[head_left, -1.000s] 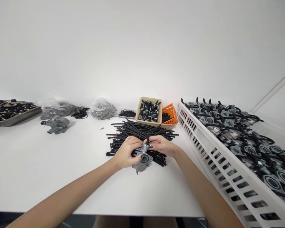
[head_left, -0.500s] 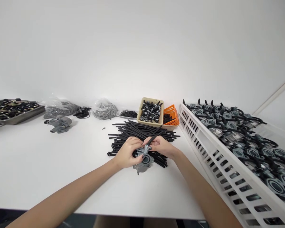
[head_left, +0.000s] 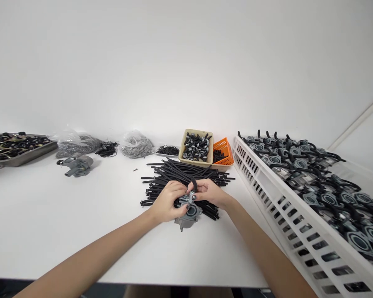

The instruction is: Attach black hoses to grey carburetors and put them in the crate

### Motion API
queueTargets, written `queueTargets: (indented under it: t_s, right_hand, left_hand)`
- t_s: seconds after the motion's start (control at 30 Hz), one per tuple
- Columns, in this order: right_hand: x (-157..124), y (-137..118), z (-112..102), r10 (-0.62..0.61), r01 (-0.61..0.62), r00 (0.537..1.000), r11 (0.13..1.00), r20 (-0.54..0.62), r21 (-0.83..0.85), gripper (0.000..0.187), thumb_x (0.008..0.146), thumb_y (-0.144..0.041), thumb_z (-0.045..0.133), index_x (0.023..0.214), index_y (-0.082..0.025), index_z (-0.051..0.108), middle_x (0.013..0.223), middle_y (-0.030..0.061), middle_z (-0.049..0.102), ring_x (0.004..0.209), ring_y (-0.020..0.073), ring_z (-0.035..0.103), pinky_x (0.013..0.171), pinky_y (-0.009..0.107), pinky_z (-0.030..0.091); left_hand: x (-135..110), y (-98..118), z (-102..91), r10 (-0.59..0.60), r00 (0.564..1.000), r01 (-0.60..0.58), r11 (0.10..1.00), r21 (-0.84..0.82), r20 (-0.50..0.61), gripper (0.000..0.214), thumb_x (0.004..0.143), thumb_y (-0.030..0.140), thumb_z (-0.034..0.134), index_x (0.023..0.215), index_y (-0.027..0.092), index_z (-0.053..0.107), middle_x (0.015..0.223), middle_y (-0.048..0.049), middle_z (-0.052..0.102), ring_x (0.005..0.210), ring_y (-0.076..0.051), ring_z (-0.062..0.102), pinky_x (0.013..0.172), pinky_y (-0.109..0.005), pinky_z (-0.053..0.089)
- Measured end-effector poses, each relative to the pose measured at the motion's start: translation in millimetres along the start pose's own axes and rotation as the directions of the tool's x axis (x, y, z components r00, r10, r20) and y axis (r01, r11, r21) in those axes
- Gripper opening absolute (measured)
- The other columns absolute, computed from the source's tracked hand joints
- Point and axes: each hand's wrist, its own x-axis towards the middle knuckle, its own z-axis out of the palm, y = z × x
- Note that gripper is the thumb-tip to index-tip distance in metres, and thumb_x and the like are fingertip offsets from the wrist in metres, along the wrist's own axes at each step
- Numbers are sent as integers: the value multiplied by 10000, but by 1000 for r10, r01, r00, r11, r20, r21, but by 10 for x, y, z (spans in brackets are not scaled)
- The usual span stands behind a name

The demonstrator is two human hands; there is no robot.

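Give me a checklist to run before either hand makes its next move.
1. Left hand gripping the grey metal part with a round bore: ok.
2. Right hand fingers at the base of the black flexible tube: ok.
3. Tube fully seated: cannot tell, fingers hide its base.
4. Pile of long black hoses out of the way: not ok, directly behind the part.
5. Second grey metal part well apart from both hands: ok.

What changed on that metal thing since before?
The black tube leaned right half a second ago; now it has swung back left, more upright. Nothing was let go: the left hand still holds the metal part, the right hand the tube. The hose pile and white crate stayed put.
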Motion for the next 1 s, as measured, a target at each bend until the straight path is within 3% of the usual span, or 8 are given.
queueTargets:
  t_s: [0.17,0.37,0.57,0.7,0.8,0.9,1.0]
  right_hand:
    - [-33,44,-88,-22,13,994,996,105,86,368,696,-350,836,955,-128,695,856,26,640,822,130,572,785,264,449]
    - [-40,79,-111,-32,5,993,974,112,228,405,653,-325,872,954,-126,690,898,42,659,828,125,595,790,260,452]
    - [-59,5,-53,-52,37,991,992,123,125,379,626,-376,877,878,-129,737,936,34,622,856,122,587,793,249,449]
    - [1,76,-5,-54,35,991,988,125,150,537,439,-401,942,834,-129,699,905,24,615,801,123,583,742,259,471]
    - [63,135,32,-37,31,998,993,52,117,660,312,-390,963,842,-141,659,832,-9,610,724,101,562,690,245,464]
    - [50,71,57,-68,67,998,997,9,44,686,320,-401,958,905,-160,694,838,-23,597,727,86,538,712,232,453]
    - [-11,-30,46,-111,108,992,993,59,57,588,407,-420,942,898,-160,749,945,17,598,817,115,565,760,241,459]
  left_hand:
    - [13,48,-16,22,1000,-22,1000,-11,-12,277,833,384,514,903,162,664,914,-107,713,917,-255,617,892,-436,434]
    - [11,99,-38,43,999,-43,999,-23,4,367,869,452,455,954,164,667,937,-113,685,888,-254,596,867,-454,440]
    - [-13,65,-61,95,995,-96,994,50,24,424,918,514,409,974,157,631,895,-126,646,885,-269,591,843,-462,468]
    - [-51,-34,-67,177,984,-178,978,109,22,475,918,590,408,998,171,616,927,-119,664,888,-264,617,834,-429,498]
    - [-71,-97,-54,220,975,-215,965,148,-14,490,927,607,385,999,186,625,925,-108,681,875,-252,640,821,-397,518]
    - [-79,-119,-33,195,980,-184,967,176,-47,472,929,594,394,964,191,638,882,-100,681,849,-241,649,797,-375,533]
    - [-80,-161,-26,190,981,-181,966,183,-30,512,931,620,368,957,191,646,884,-101,697,853,-237,663,808,-365,543]
